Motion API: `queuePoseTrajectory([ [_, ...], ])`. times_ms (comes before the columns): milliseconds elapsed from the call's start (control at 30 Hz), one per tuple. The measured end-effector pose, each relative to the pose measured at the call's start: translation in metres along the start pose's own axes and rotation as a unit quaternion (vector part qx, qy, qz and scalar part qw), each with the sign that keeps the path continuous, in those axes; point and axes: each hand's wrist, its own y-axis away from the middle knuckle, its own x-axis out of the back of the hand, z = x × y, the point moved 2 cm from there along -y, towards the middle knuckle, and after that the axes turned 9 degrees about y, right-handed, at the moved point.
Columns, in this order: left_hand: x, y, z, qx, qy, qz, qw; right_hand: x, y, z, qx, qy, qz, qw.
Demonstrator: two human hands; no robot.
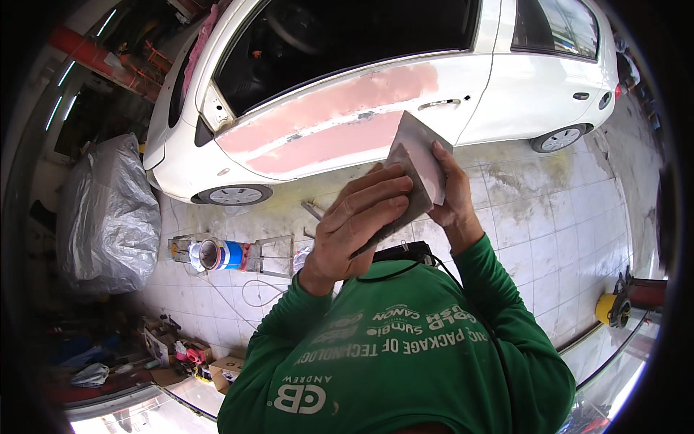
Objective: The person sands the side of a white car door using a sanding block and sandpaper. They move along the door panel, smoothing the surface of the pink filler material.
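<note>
My left hand (360,217) is closed on a dark grey flat filler spreader (417,206), its fingers lying across the face. Opposite it, my right hand (457,192) grips a second flat grey spreader (418,133), thumb near its edge. Pink body filler (425,166) is smeared on the right-hand spreader. The two blades meet or nearly meet at an angle in front of my chest; exact contact is hard to tell. Beyond them, the front door of a white car (531,98) bears broad pink filler patches (336,145) with small grey spots.
A paint can (230,254) with a blue label lies or stands on a low metal stand (275,254) at left. A silver cover (108,213) drapes something bulky at far left. Cartons and clutter (170,347) sit lower left; a yellow-and-black reel-like object (613,309) is at right.
</note>
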Motion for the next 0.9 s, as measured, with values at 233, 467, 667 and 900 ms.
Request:
queuePoseTrajectory([
  [233, 0.022, 0.052, -0.085, 0.172, -0.163, -0.053, 0.970, -0.011, 0.023, 0.004, 0.029, 0.050, -0.013, 0.998],
  [467, 0.014, 0.010, -0.049, 0.093, -0.112, -0.116, 0.982, -0.004, 0.014, -0.003, 0.034, 0.050, -0.062, 0.996],
  [667, 0.067, -0.015, -0.061, 0.101, -0.102, -0.020, 0.989, -0.030, 0.017, -0.013, 0.005, 0.156, -0.082, 0.984],
  [900, 0.010, 0.029, -0.063, 0.161, -0.050, -0.138, 0.976, 0.059, -0.048, 0.025, 0.130, 0.412, -0.008, 0.902],
])
